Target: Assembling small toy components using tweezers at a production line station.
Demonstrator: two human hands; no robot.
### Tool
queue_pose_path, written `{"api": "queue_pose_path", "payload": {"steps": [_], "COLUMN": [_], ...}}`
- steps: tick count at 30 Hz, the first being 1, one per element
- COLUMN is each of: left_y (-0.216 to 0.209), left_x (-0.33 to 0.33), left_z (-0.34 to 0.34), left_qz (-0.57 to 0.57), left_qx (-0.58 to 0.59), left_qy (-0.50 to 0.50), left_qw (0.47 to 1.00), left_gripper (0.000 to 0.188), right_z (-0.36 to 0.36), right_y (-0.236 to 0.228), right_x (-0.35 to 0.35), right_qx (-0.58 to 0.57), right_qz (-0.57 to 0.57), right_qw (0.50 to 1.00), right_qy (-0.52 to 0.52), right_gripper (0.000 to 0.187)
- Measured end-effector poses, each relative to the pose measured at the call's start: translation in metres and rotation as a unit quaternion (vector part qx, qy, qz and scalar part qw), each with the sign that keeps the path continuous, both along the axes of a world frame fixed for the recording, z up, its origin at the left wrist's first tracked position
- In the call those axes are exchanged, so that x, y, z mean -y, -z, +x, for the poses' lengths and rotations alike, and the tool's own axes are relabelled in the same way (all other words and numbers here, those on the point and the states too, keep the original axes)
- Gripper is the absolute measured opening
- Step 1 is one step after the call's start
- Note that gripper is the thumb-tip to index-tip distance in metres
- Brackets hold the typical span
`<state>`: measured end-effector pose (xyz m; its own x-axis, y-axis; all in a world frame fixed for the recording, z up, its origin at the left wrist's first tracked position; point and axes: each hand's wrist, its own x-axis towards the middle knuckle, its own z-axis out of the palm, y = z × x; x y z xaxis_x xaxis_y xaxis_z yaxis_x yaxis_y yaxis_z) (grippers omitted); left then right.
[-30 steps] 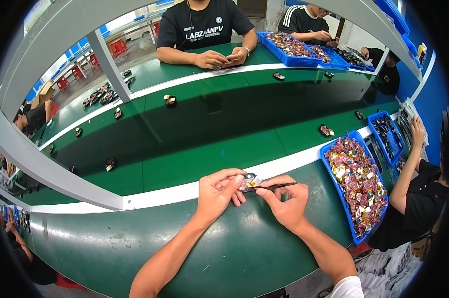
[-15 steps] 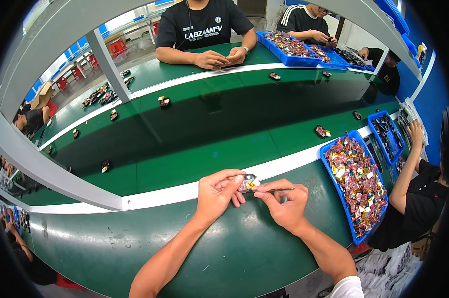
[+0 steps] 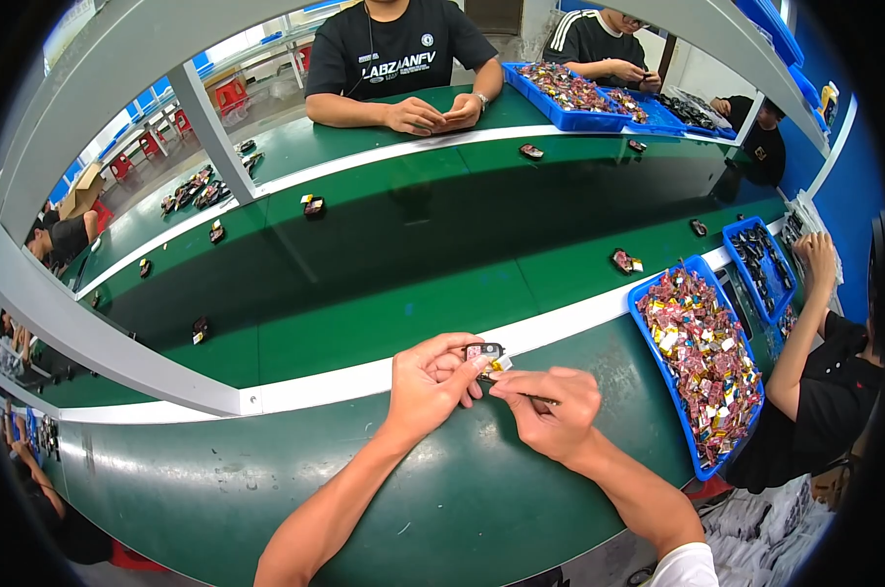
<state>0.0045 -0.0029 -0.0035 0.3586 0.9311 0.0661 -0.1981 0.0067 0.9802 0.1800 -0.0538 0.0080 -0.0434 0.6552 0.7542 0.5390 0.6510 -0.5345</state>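
Observation:
My left hand point(image 3: 425, 383) is closed round a small black plastic casing point(image 3: 485, 350) with a reddish circuit board and white and yellow parts in it, held up over the near edge of the green bench. Thumb and fingers pinch its left side. Close by on the right, my right hand point(image 3: 562, 416) is closed on a thin dark rod-like tool point(image 3: 542, 399), whose shaft sticks out to the right past the fingers. Its working end is at the casing's lower edge, and my fingertips hide whether it touches. The tool's exact kind cannot be made out.
A blue tray point(image 3: 699, 460) heaped with small red, white and yellow circuit parts stands at my right; another blue tray point(image 3: 793, 284) beyond holds black pieces. Casings such as this one point(image 3: 622, 261) lie spaced along the green belt point(image 3: 364, 333). A grey frame point(image 3: 119, 338) arches at left. Co-workers sit around.
My right hand has shifted slightly left and down, and the tool now slants downward to the right. The casing shows its inside more. Pieces on the belt have slid left.

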Motion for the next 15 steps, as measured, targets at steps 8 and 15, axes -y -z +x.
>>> {"api": "queue_pose_path", "payload": {"steps": [8, 15], "left_y": [0.0016, 0.0011], "left_x": [0.0015, 0.0001], "left_z": [0.0070, 0.0062], "left_qz": [0.008, 0.007], "left_qx": [-0.051, -0.021], "left_qy": [-0.032, -0.016], "left_qw": [0.998, 1.000], "left_gripper": [0.019, 0.019], "right_z": [0.0009, 0.0046], "right_y": [0.0049, 0.0077], "right_x": [-0.0030, -0.0028], "right_qx": [0.048, -0.045], "right_qz": [0.058, -0.020], "right_qw": [0.997, 0.999], "right_qy": [0.008, 0.019], "right_gripper": [0.016, 0.014]}}
